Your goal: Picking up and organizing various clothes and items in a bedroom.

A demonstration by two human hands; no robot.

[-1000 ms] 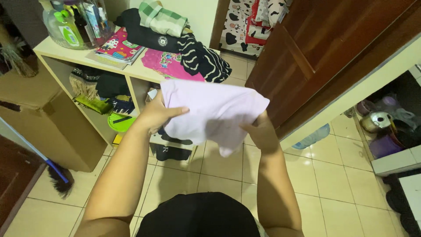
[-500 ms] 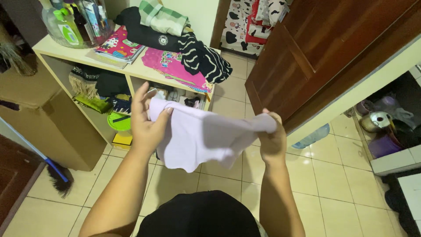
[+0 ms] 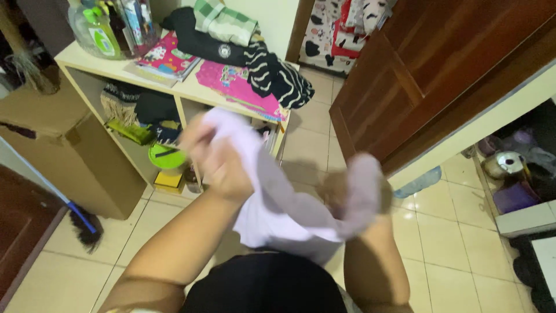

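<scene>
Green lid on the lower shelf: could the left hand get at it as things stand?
Probably not right away. The left hand is bunched in the lilac cloth, which the right hand also grips. The green lid sits uncovered at the shelf's open front.

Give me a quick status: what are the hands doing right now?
Left hand and right hand both grip the lilac cloth, bunched, blurred with motion. Held above the tiled floor. Nothing in the way.

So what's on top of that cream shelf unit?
On the shelf unit lie a pink cloth, black clothes, a green checked garment, a clear tub of bottles and colourful books. Whatever lies beneath the clothes is covered.
</scene>
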